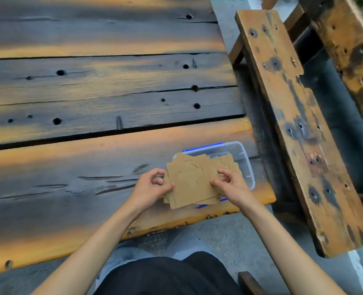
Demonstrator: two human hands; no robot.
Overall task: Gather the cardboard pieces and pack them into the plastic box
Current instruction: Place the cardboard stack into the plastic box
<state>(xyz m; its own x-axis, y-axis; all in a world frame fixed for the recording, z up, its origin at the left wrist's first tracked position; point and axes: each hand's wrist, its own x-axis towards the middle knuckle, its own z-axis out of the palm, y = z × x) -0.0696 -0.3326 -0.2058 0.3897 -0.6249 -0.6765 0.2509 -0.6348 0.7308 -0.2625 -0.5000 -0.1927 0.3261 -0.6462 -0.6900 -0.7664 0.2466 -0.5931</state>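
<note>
Both hands, left (153,186) and right (231,185), pinched the cardboard (192,184) stack over the box (243,162) near the counter (91,162) corner; planks leftward lay bare.

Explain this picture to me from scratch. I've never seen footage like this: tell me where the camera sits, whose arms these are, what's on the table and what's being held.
There is no machine here. The single picture comes from a wide-angle camera worn on a person's head, looking forward and down, so the two bare arms reaching in from the bottom belong to the wearer.

The surface is a weathered wooden plank table, with a wooden bench standing beside it on the right.

Near the table's right edge sits a clear plastic box with blue parts at its edges. Both hands hold a stack of brown cardboard pieces over it: the left hand grips the stack's left side, the right hand its right side, fingers pinching the sheets. The top sheet has curved cut lines. Whether the stack rests on the box cannot be told.
</note>
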